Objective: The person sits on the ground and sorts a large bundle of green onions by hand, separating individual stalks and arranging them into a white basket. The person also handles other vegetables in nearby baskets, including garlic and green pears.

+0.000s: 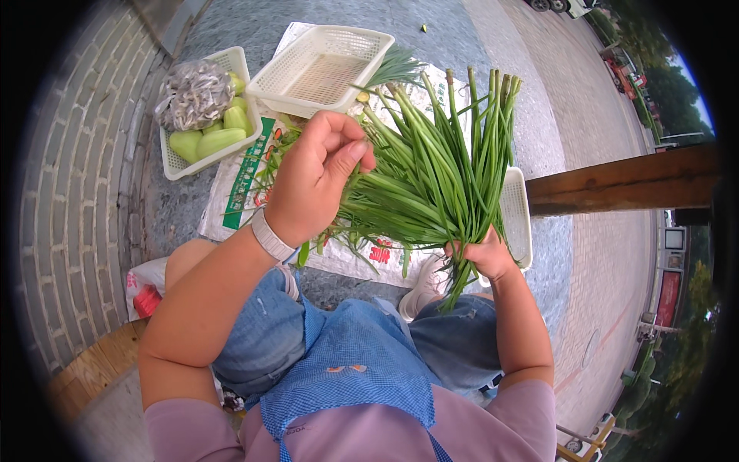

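My right hand [488,254] grips a thick bundle of long green stalks [427,173], which look like garlic chives, close to their leafy tips. Their cut ends fan out toward the far side, and the tips hang below my fist. My left hand [323,170], with a pale watch band at the wrist, is raised over the bundle's left side. Its thumb and fingertips are pinched together; any scrap between them is too small to tell. Beneath the bundle lies a white woven sack [340,254] bearing printed writing, with loose green leaves [265,164] strewn over it.
A white plastic basket [323,69] stands beyond my left hand, near green scallion-like leaves [398,63]. Another basket [245,60] holds pale green gourd-like vegetables [222,141] and a plastic bag [196,95]. A third basket [519,219] is partly behind the bundle. A wooden post [618,179] juts in at right.
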{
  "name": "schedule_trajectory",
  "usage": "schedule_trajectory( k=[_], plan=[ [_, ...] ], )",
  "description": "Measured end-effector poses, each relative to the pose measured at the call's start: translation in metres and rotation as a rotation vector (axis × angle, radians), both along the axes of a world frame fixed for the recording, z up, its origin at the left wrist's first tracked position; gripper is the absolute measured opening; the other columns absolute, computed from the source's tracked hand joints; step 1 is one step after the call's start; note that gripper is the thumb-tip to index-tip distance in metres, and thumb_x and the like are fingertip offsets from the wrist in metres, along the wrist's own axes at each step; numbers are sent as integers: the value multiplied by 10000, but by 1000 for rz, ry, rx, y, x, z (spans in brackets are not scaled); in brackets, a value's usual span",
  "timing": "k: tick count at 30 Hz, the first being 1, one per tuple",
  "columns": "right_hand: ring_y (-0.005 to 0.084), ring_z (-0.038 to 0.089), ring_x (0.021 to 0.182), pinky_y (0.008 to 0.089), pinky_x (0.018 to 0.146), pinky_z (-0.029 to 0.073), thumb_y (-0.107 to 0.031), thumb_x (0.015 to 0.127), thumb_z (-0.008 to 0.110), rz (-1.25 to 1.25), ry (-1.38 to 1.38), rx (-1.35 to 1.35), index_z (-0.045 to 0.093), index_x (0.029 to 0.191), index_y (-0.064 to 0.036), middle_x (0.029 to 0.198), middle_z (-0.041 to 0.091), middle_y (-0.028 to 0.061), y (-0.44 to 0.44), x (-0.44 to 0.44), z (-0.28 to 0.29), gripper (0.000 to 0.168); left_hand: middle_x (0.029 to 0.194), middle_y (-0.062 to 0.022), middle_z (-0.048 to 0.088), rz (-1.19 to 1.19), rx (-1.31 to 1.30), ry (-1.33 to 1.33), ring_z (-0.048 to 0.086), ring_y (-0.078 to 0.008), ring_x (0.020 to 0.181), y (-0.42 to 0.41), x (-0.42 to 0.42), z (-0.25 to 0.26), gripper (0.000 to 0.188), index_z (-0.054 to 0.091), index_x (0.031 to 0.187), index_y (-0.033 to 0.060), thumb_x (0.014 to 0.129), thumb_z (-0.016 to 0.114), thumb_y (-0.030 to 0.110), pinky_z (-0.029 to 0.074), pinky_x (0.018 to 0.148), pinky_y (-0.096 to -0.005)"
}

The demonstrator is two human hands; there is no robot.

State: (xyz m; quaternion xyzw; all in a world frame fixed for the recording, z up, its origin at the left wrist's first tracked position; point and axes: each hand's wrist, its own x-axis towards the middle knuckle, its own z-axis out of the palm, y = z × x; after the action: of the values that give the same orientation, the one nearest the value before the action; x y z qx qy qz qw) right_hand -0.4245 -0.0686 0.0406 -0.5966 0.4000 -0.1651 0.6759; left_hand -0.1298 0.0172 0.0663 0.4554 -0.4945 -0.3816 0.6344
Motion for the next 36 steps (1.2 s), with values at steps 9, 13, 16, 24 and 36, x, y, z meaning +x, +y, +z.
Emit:
schedule_trajectory(
  k=[9, 13, 16, 24, 36],
  plan=[
    [190, 646, 741, 302, 663, 521, 103, 625, 611, 12, 37, 65, 580, 1057, 16, 832, 671, 95, -8, -15, -4, 442, 862, -37, 526, 87, 38, 336, 463, -77, 716, 6, 27, 11, 127, 466, 1113, 36, 1016, 449, 115, 420, 601, -207],
    [194, 644, 693, 298, 618, 511, 71, 623, 607, -62, 78, 11, 589, 1018, 19, 772, 664, 102, -8, -19, 0, 399, 858, -19, 518, 317, 67, 148, 412, -42, 684, 9, 62, 19, 146, 490, 1117, 37, 1011, 472, 135, 352, 541, -166],
    [184, 649, 716, 298, 649, 518, 58, 622, 598, -97, 11, 28, 601, 991, 19, 768, 670, 97, -9, -22, -1, 371, 1010, -64, 608, 282, 175, -476, 567, -137, 840, 14, 81, 1, 221, 587, 1138, 12, 993, 503, 157, 468, 735, -249],
    [210, 654, 742, 333, 689, 541, 23, 627, 633, -24, 27, 9, 590, 1026, 31, 834, 664, 106, -8, -21, -3, 401, 984, -90, 654, 35, 64, -472, 641, -184, 902, 11, 37, 16, 212, 661, 1116, 54, 922, 598, 113, 503, 783, -278],
    [172, 583, 638, 292, 580, 460, -43, 700, 687, -93, -106, 94, 596, 933, -7, 716, 613, 75, -4, -3, 2, 252, 831, 0, 634, -377, 245, -192, 561, -82, 732, 15, 44, 18, 130, 691, 939, 8, 854, 708, 106, 451, 648, -239]
  ],
)
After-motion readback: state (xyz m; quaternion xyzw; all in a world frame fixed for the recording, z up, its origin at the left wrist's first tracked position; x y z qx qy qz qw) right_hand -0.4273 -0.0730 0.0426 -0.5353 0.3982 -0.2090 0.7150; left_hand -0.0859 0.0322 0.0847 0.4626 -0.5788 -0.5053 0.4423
